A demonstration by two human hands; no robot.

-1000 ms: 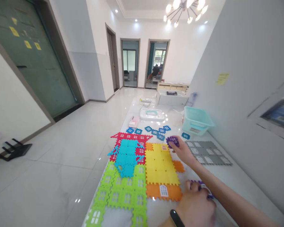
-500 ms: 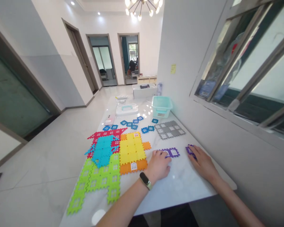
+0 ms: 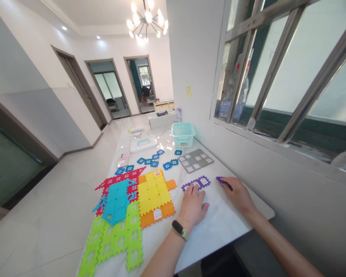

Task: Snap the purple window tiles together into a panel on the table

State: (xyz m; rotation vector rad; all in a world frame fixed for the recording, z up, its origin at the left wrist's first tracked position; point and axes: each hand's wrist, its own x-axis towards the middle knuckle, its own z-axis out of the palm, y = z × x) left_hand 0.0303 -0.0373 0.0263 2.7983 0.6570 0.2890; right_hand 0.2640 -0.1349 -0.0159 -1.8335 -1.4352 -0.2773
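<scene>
My left hand (image 3: 191, 204), with a watch band on its wrist, lies with fingers spread and the tips resting on a flat strip of joined purple puzzle tiles (image 3: 203, 181). To the right, my right hand (image 3: 240, 195) pinches a separate purple puzzle tile (image 3: 220, 179), tipped up at its near side and partly hidden by the fingers. A gap of bare tabletop separates this tile from the strip. Beyond the strip lies a panel of joined grey tiles (image 3: 196, 159). Left of my left hand are joined orange tiles (image 3: 150, 220) and yellow tiles (image 3: 152, 192).
Green (image 3: 121, 236), light-blue (image 3: 117, 202) and red tiles (image 3: 125, 177) cover the table's left side. Several dark-blue tiles (image 3: 154, 163) lie further back. A turquoise bin (image 3: 183, 132), a clear lid (image 3: 143, 143) and a white box (image 3: 161, 119) stand behind. A wall with a barred window borders the right.
The view has swung right and up. My right hand has lifted the near side of its purple tile, which lay flatter before. My left hand stays on the purple strip.
</scene>
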